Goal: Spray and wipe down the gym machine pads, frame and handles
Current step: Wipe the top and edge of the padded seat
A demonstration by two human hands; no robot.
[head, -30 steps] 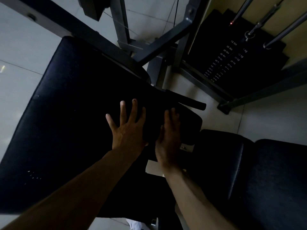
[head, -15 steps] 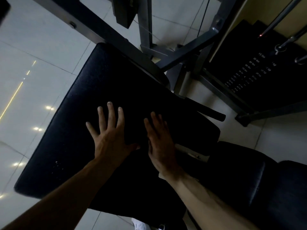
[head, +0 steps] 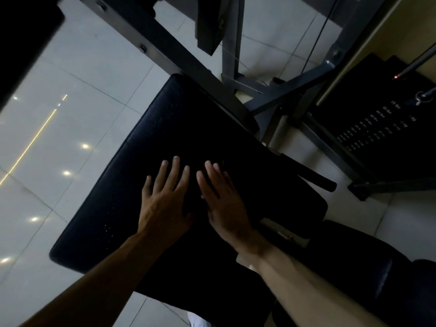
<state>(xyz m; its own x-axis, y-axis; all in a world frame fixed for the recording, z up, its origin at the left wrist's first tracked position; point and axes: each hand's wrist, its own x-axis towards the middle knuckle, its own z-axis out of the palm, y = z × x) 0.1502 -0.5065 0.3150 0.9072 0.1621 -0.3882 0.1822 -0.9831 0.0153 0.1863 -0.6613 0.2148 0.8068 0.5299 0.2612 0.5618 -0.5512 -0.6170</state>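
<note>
Dim gym, pale glossy tile floor (head: 77, 95) with lamp reflections at 9 o'clock.

Near: 2 bare forearms come in from 7 and 5 o'clock. A white scrap at 6 o'clock, bottom edge, is too small to tell.

Left hand (head: 165, 204) lies flat, fingers straight and slightly spread, palm down on the big black pad (head: 151, 142). Right hand (head: 224, 206) sits just beside it at its 3 o'clock, also flat with fingers together, palm down on the same pad. Neither grips anything I can see. No spray bottle in view. There could be a dark cloth under the palms, but it's too dim to tell.

The pad runs diagonally from 7 to 12 o'clock, with both hands around its middle. Faint specks (head: 106, 228) at its near-left end could be droplets or wear.

A second padded seat (head: 354, 267) sits at 4 o'clock. A black grip handle (head: 313, 178) sticks out past the pad's edge at 3 o'clock.

Far: grey frame beam (head: 179, 60) crosses at 12 o'clock, weight stack (head: 377, 128) sits at 2 o'clock, and a cable (head: 316, 36) runs at 1 o'clock.

Status, my read: in the pad stage, working the middle of pad 1. Its far end, the seat at 4 o'clock, the handle and the frame look untouched, so I count them all as left. Well under half done.
</note>
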